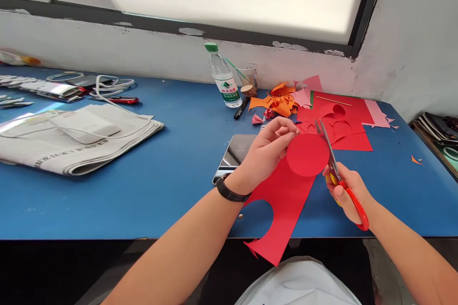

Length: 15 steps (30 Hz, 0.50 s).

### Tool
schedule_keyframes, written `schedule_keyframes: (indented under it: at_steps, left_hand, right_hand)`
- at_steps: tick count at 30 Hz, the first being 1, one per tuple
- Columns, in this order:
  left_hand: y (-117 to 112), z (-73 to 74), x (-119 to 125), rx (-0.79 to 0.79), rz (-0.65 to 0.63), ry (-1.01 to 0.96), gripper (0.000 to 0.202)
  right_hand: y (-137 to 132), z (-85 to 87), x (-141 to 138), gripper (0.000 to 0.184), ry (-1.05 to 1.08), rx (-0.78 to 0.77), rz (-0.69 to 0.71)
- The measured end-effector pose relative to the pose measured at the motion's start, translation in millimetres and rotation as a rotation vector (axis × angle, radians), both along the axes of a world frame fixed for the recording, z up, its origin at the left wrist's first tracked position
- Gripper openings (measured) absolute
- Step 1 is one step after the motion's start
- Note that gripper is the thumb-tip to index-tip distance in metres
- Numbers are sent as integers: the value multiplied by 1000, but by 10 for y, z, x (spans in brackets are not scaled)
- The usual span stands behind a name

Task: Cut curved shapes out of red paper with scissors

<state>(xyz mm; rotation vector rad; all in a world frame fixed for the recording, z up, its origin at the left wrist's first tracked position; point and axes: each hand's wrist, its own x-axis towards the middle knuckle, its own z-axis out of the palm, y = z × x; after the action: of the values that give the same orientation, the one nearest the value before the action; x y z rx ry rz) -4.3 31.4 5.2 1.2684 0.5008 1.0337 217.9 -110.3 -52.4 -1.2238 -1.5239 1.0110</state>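
Note:
My left hand (269,147) pinches the upper left edge of a round red paper disc (307,155) between thumb and fingers. In my right hand (348,190) is a pair of scissors (334,164) with red and yellow handles. The blades point up and away, slightly apart, along the disc's right edge. Below the disc lies a larger red sheet (286,209) with a rounded cut-out on its left side; its lower end hangs over the table's front edge. Whether the blades touch the disc I cannot tell.
Red paper pieces (352,140) and orange scraps (281,101) lie behind my hands on the blue table (179,190). A water bottle (225,78), a plastic cup (248,76) and a black marker (241,108) stand or lie farther back. A phone (234,152) and folded newspaper (107,147) are leftward.

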Motion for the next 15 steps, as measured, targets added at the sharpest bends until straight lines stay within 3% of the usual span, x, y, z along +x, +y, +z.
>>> schedule_keyframes:
  at_steps: [3,7,9,13,15]
  left_hand:
    - [-27,-14,-24,-61,-114,-6,43]
    - [-23,-51,-18,0,-261,41,60]
    - [-25,-47,2,-5,-217,43,58]
    - [-43,-1,30,-39,7,-38,38]
    - [-44,14,29,-47,39,-88,33]
  right_hand:
    - [2,6,0,77,-29,16,-19]
    - [-4,8,-12,76,-40,46,-30]
    - [-11,25,-23,75,-63,53,-47]
    - [-36,94,-50,73,-141,39,-110]
    - [-46,112,-52,74,-143,6,-119]
